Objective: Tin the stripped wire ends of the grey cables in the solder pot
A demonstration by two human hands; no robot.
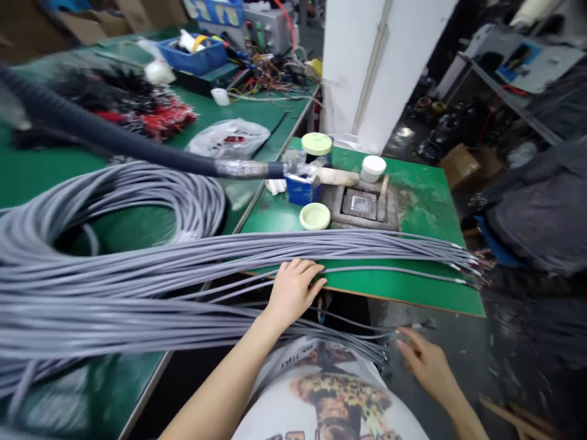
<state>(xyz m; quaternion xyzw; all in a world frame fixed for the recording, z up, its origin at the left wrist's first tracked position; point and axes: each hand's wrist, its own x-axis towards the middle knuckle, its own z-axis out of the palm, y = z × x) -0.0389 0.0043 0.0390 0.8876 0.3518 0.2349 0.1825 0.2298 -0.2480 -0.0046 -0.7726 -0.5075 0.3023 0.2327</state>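
Long grey cables (339, 244) lie in a bundle across the green bench, their stripped ends (477, 266) toward its right edge. My left hand (293, 287) rests over a separate grey cable at the bench's front edge, fingers laid out and thumb apart. Below the edge, more grey cables (339, 345) stretch across my lap. My right hand (424, 363) is at the end of one of these, thumb and forefinger closed about the cable; blur softens the exact contact. At left, the cables run back into a large coil (202, 201).
Beyond the cables sit a soldering pot (362, 205), a pale green lid (315, 216), a white jar (373, 168) and a blue box (302, 188). A dark flexible hose (151, 150) crosses above the left bench. A white pillar (362, 67) rises behind.
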